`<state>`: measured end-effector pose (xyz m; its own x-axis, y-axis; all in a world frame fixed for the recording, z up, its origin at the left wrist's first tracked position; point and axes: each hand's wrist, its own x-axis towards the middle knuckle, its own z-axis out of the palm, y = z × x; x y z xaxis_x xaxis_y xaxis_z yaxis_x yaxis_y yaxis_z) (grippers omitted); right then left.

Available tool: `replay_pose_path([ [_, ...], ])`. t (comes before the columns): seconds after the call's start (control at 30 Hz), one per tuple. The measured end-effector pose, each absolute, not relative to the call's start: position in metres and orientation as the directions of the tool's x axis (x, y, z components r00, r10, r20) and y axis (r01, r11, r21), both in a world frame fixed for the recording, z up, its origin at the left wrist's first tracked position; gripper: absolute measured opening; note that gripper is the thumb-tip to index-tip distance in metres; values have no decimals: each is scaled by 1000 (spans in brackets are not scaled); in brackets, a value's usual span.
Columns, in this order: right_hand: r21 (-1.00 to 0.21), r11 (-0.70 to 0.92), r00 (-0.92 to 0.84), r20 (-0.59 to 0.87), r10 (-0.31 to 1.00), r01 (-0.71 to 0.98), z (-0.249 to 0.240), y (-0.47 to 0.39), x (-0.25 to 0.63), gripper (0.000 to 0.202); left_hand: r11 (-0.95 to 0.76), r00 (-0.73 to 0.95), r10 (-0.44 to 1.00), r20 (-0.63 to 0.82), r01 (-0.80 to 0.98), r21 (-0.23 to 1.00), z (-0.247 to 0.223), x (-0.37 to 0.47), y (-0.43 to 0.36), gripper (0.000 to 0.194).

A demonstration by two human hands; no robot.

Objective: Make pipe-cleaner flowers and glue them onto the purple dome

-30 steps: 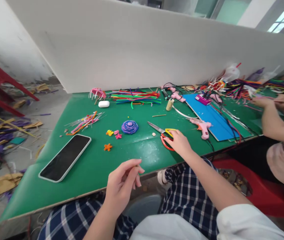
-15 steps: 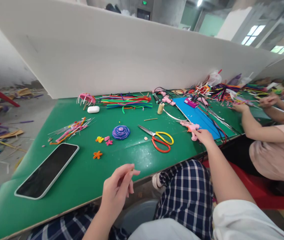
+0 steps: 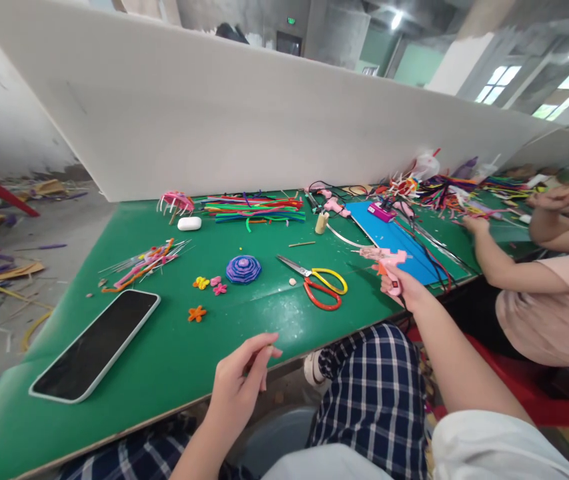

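Note:
My right hand (image 3: pixel 407 288) grips a pink hot glue gun (image 3: pixel 388 265) by its handle, nozzle pointing left, at the near edge of a blue board (image 3: pixel 394 233). At the table's front edge my left hand (image 3: pixel 244 370) has thumb and fingertips pinched together; whatever lies between them is too small to name. Between the hands and farther back are scissors (image 3: pixel 321 283) with one yellow and one red handle. A blue-purple spiral disc (image 3: pixel 243 269) lies left of them, near small yellow (image 3: pixel 201 283), pink (image 3: pixel 219 288) and orange (image 3: pixel 197 314) pipe-cleaner flowers.
A phone (image 3: pixel 97 347) lies at the left on the green table (image 3: pixel 149 387). Behind are a white case (image 3: pixel 189 224), bundled pipe cleaners (image 3: pixel 254 207) and a purple box (image 3: pixel 381 211) with cords. A white partition (image 3: pixel 234 113) stands behind. A co-worker's arm (image 3: pixel 509 263) reaches in at the right.
My right hand has lifted the glue gun off the board and turned it so that its handle shows. My left hand has shifted slightly right, still pinched.

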<state>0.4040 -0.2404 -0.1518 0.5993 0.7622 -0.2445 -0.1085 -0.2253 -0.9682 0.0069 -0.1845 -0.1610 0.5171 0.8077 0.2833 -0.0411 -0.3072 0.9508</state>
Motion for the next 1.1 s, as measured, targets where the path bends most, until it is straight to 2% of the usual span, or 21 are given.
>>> replay_pose_path([
  [0.13, -955, -218, 564, -295, 772, -201, -159, -236, 407, 33, -299, 520, 810, 271, -30, 954, -160, 6, -185, 19],
  [0.4, -950, -216, 588, -308, 748, -223, -161, -235, 414, 25, -298, 519, 808, 278, -48, 954, -162, 4, -187, 19],
  [0.77, -941, -216, 436, -315, 843, -262, -152, -241, 390, 35, -282, 529, 807, 263, -46, 958, -159, 6, -185, 19],
  [1.1, -939, -228, 401, -319, 859, -259, -147, -242, 384, 37, -298, 536, 797, 277, -49, 953, -160, 6, -185, 19],
])
